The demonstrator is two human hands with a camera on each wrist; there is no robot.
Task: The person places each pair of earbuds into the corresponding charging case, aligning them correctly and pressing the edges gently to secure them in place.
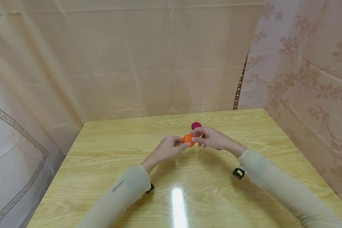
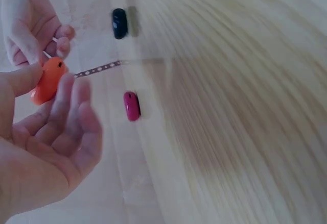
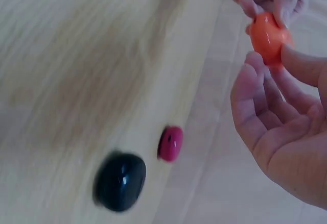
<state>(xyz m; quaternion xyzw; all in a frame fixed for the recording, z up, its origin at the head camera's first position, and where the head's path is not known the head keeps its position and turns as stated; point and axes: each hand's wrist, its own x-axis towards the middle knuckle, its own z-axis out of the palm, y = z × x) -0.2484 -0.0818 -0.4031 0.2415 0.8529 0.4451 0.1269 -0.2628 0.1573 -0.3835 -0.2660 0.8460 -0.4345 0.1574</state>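
A glossy orange rounded object (image 1: 188,140) with a small dark spot is held up off the table between both hands; its exact kind is unclear. My left hand (image 1: 168,148) pinches it from the left, thumb on the near side. From the right, my right hand (image 1: 212,138) grips it between thumb and fingers. Beyond the right hand, a magenta rounded object (image 1: 196,125) sits on the wooden table. A glossy black rounded object (image 3: 121,182) stands near the magenta one in the right wrist view; the right hand hides most of it from the head.
Pale wood makes up the tabletop (image 1: 108,158), with a bright light reflection near its front. Beige cloth (image 1: 159,63) hangs behind the far edge, and a floral cloth (image 1: 310,79) hangs along the right. Dark wrist cameras (image 1: 239,173) sit below the sleeves.
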